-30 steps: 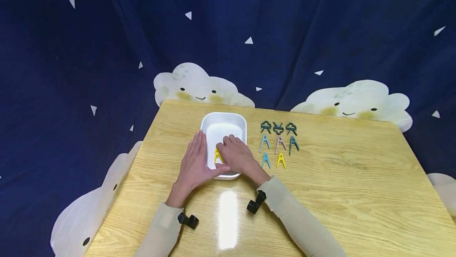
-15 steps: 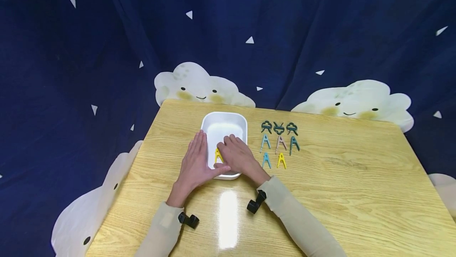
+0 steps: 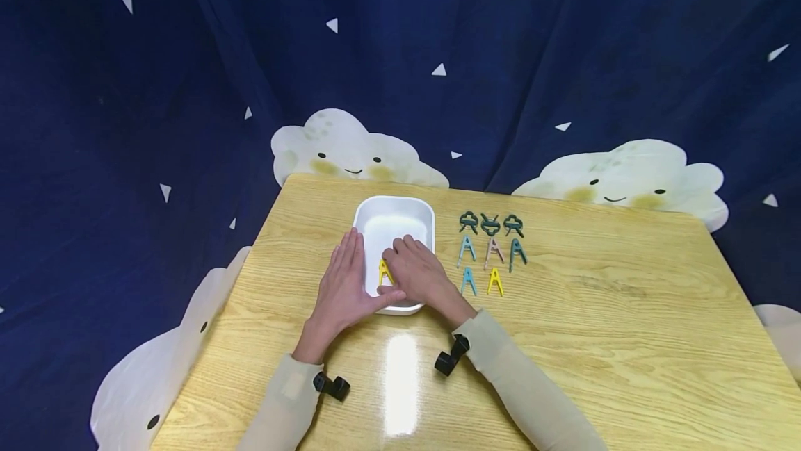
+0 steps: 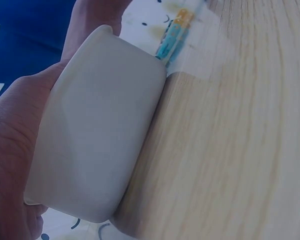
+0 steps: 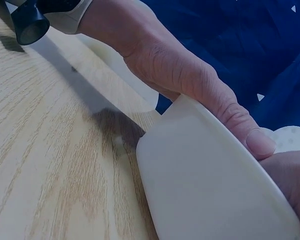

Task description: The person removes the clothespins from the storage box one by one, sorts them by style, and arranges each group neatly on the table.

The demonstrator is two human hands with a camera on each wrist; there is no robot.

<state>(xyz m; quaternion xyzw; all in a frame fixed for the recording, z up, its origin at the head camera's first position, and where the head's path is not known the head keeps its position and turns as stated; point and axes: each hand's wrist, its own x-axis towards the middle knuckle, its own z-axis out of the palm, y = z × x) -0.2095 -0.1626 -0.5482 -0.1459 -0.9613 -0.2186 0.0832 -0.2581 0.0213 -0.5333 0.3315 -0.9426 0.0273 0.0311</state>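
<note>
A white tray (image 3: 394, 209) sits on the wooden table. My left hand (image 3: 343, 287) rests along its left rim with straight fingers, its thumb crossing the near rim. My right hand (image 3: 414, 270) is inside the tray, fingers bent downward. Just left of those fingers lies a yellow clothes peg (image 3: 384, 271), partly covered by the hand. The right fingertips are hidden, so I cannot tell whether they grip anything. In the left wrist view the tray's outer wall (image 4: 95, 125) fills the middle. The right wrist view shows a thumb (image 5: 240, 125) over the tray's rim.
Right of the tray, rows of clips lie on the table (image 3: 601, 312): dark green cloud-shaped clips (image 3: 491, 226), then light blue (image 3: 466, 251), pink (image 3: 494, 252) and dark green pegs (image 3: 517, 253), then a blue peg (image 3: 468, 281) and a yellow peg (image 3: 495, 281). A curtain (image 3: 388, 34) hangs behind.
</note>
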